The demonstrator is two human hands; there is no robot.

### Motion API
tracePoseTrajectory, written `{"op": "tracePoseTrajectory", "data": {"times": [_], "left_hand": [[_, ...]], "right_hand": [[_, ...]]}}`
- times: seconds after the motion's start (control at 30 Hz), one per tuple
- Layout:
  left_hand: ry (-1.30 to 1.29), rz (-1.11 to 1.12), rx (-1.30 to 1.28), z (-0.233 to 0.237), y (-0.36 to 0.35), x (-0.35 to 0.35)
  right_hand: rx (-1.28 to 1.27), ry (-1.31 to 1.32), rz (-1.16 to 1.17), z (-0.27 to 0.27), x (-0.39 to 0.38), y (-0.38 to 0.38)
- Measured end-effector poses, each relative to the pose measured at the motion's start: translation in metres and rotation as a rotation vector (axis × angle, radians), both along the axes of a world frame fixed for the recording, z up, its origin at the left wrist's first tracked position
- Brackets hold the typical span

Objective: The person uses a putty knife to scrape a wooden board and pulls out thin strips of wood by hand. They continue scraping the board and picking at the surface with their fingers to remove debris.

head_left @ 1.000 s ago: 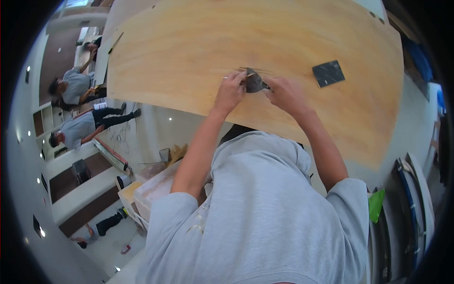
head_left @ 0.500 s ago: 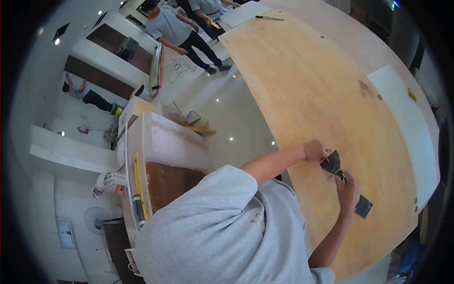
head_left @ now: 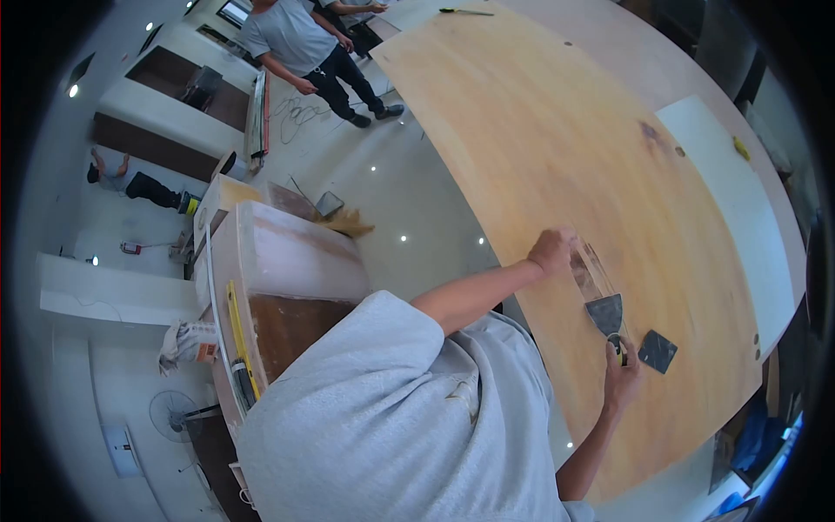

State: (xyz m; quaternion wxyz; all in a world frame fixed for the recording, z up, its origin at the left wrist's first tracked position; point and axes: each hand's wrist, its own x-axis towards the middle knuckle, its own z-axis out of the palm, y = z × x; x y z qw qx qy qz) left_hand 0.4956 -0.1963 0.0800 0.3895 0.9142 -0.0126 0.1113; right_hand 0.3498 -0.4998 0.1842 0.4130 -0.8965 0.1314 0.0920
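My right hand [head_left: 623, 376] is closed round the black and yellow handle of a putty knife [head_left: 605, 314]. Its wide grey blade lies at the lower end of a brown, streaky strip [head_left: 591, 271] on the wooden sheet [head_left: 557, 148]. At the strip's upper end is my left hand [head_left: 553, 250], its fingers bent together. Whatever they pinch there, if anything, is too small to make out. Beside my right hand, a dark square plate [head_left: 657, 351] rests on the sheet.
A white panel [head_left: 739, 191] lies along the sheet's far side with a yellow tool [head_left: 741, 148] on it. Another tool [head_left: 466, 12] is at the top end. A person [head_left: 296, 43] stands past the table. Behind me are a pale box-like cabinet [head_left: 300, 252] and a fan [head_left: 174, 411].
The putty knife has moved down and away from my left hand, its blade now flatter to view. My left hand has shifted up-left, and the brown strip between the hands shows more. The view has turned slightly.
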Motion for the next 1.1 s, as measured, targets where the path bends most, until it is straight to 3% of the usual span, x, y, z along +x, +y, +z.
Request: {"op": "tracePoseTrajectory", "data": {"times": [0.1,0.17,0.2,0.23,0.27,0.3,0.4,0.57,0.63,0.67,0.73,0.8,0.83,0.87,0.93,1.0,1.1], "left_hand": [[-0.125,0.309,-0.273,0.032,0.019,0.005],[0.054,0.427,-0.279,0.024,0.067,-0.005],[0.215,0.421,-0.395,0.000,0.096,-0.016],[0.111,0.307,-0.362,-0.015,0.118,-0.033],[0.266,0.367,-0.537,0.019,0.116,-0.042],[0.252,0.467,-0.506,0.034,0.109,-0.048],[0.089,0.355,-0.675,0.022,0.095,-0.046],[0.132,0.251,-0.749,0.103,0.059,-0.015],[-0.026,0.325,-0.654,0.158,0.076,-0.003],[-0.205,0.241,-0.603,0.193,0.092,-0.004],[-0.295,0.287,-0.437,0.248,0.142,-0.008],[-0.217,0.320,-0.219,0.265,0.202,-0.026],[-0.045,0.393,0.084,0.268,0.227,-0.044],[0.127,0.456,0.390,0.263,0.247,-0.064],[0.372,0.465,0.550,0.227,0.273,-0.102],[0.318,0.394,0.615,0.153,0.319,-0.149],[0.427,0.532,0.574,0.106,0.312,-0.187]], "right_hand": [[-0.067,0.056,-0.014,-0.011,-0.013,-0.001],[0.030,-0.173,0.004,-0.089,-0.031,-0.019],[0.095,-0.105,-0.011,-0.087,-0.042,-0.019],[0.148,-0.042,-0.037,-0.076,-0.038,-0.015],[0.092,-0.061,-0.027,-0.064,-0.038,-0.013],[0.050,-0.087,-0.012,-0.055,-0.037,-0.007],[0.037,-0.077,-0.035,-0.050,-0.046,-0.007],[0.031,-0.093,-0.031,-0.057,-0.050,-0.007],[0.022,-0.118,-0.028,-0.064,-0.050,-0.007],[0.026,-0.126,-0.035,-0.067,-0.052,-0.006],[0.038,-0.125,-0.044,-0.067,-0.051,-0.009],[0.068,-0.103,-0.053,-0.062,-0.047,-0.006],[0.084,-0.094,-0.030,-0.057,-0.042,-0.006],[0.101,-0.083,-0.007,-0.052,-0.036,-0.007],[0.125,-0.017,0.029,-0.038,-0.025,-0.003],[0.138,0.087,0.059,-0.027,-0.009,0.007],[0.157,-0.090,0.101,-0.053,0.009,0.033]]}}
